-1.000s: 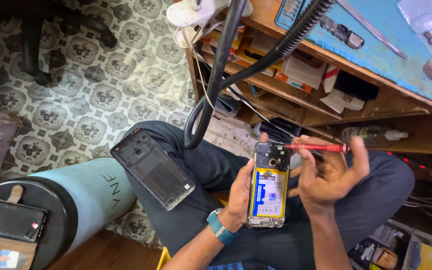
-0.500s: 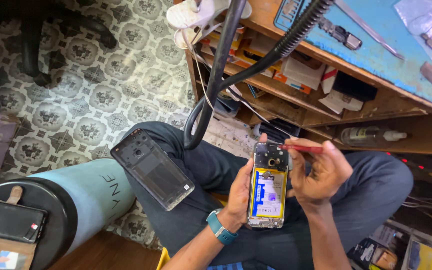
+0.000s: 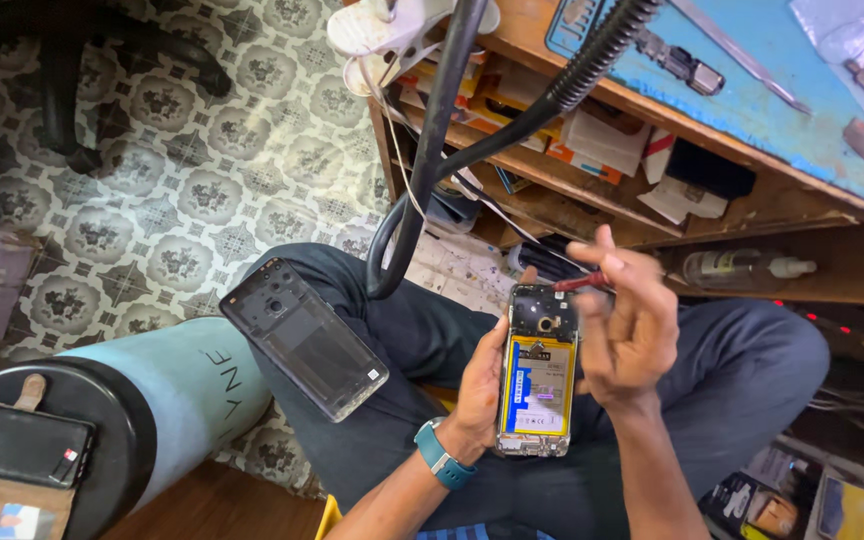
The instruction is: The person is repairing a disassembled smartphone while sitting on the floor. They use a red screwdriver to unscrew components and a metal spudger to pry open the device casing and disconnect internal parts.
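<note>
Both hands (image 3: pixel 552 360) around opened phone (image 3: pixel 537 372)

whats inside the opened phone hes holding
The opened phone, held in the left hand, shows a yellow and blue battery and a dark upper board with a round camera part. The battery covers whatever lies beneath it. The right hand holds a red tool.

**Tight lap, crowded right, open floor at left**

The black flexible arm (image 3: pixel 430 170) drops through the upper middle of the frame and curls just above the opened phone (image 3: pixel 538 372), blocking a straight reach upward. The wooden shelf (image 3: pixel 592 175) crowds the upper right. At centre left the phone back cover (image 3: pixel 304 338) occupies the knee, with the teal cylinder (image 3: pixel 167 390) filling the lower left. The patterned floor (image 3: pixel 202 150) at upper left lies open.
</note>
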